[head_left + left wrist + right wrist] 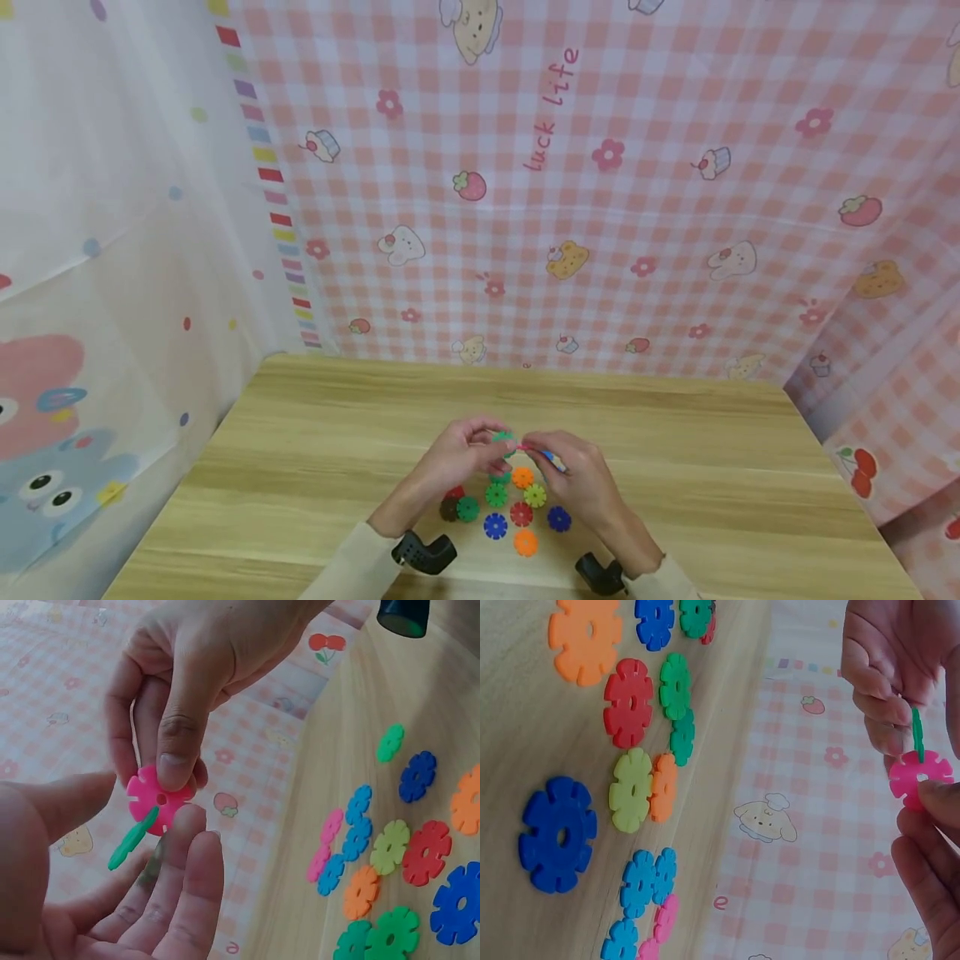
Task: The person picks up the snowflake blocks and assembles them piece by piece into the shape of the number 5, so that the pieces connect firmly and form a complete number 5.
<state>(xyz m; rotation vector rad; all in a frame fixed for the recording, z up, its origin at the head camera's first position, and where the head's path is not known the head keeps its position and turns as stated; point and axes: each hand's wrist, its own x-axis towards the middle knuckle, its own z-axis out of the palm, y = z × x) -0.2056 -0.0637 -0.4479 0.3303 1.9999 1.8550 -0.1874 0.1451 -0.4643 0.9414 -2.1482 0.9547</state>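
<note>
My right hand (576, 467) pinches a pink notched plastic disc (146, 793) between thumb and fingers, above the table. A green notched disc (133, 840) stands at an angle to the pink one, its edge meeting it at a slot. Around the green disc, my left hand (135, 915) has its fingers extended and the thumb apart. A left fingertip lies close to the pink disc's lower edge; whether it touches cannot be told. In the right wrist view, the pink disc (907, 776) is partly covered by the right thumb.
Loose notched discs lie on the wooden table (337, 433) below the hands, including a red disc (628, 705), a dark blue disc (540, 836) and an orange disc (526, 543). Light blue discs (637, 885) and pink ones lie grouped. A checked cloth (450, 233) hangs behind.
</note>
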